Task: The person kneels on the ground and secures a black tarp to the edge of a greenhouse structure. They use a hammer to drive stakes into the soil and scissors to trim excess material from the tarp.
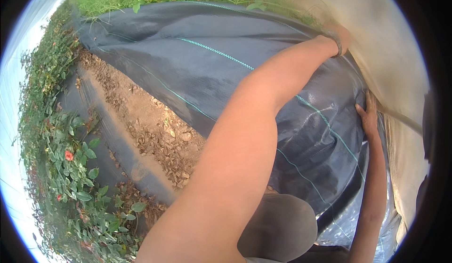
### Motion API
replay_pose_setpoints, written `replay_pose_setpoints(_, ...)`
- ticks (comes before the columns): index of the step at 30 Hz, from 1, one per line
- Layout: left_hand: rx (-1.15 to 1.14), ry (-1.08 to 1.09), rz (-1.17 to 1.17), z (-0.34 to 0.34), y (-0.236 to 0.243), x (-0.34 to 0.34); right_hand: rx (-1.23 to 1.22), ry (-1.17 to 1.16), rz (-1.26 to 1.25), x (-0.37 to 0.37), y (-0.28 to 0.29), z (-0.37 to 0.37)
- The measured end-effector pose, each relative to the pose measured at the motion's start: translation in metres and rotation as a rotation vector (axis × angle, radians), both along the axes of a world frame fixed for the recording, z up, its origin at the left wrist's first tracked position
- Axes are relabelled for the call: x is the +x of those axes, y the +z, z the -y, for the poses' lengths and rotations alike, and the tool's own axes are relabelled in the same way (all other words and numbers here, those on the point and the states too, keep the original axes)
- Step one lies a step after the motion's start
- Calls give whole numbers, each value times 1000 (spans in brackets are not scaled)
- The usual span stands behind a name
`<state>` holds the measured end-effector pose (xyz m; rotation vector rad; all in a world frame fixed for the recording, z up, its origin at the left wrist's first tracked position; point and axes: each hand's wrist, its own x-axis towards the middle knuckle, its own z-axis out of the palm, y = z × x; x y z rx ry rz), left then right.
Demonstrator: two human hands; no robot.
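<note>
Monitoring remotely, I see the black woven-plastic sheet with green stitched lines (202, 79) spreading left from both hands. Right hand (370, 118) lies on its right-hand edge, thumb apart from the fingers, probably bracing that edge. Left hand (343, 35) is beyond the right, at the far edge; blurred, so I can't tell if it's gripping, perhaps steadying. Pale cream sheeting (400, 70) beside both hands. No brands, labels or writing I can read.
</note>
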<state>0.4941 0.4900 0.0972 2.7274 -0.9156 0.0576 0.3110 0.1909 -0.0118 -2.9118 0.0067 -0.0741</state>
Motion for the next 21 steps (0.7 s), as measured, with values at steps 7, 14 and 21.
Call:
replay_pose_setpoints(7, -462, -129, 263, -30, -37, -7, 23, -137, -129, -4, 24, -46)
replay_pose_setpoints(14, -429, -460, 460, -32, -39, -3, 13, -209, -191, -11, 40, -56)
replay_pose_setpoints(21, -239, -340, 280, -31, -51, 11, 21, -215, -174, -16, 46, -61)
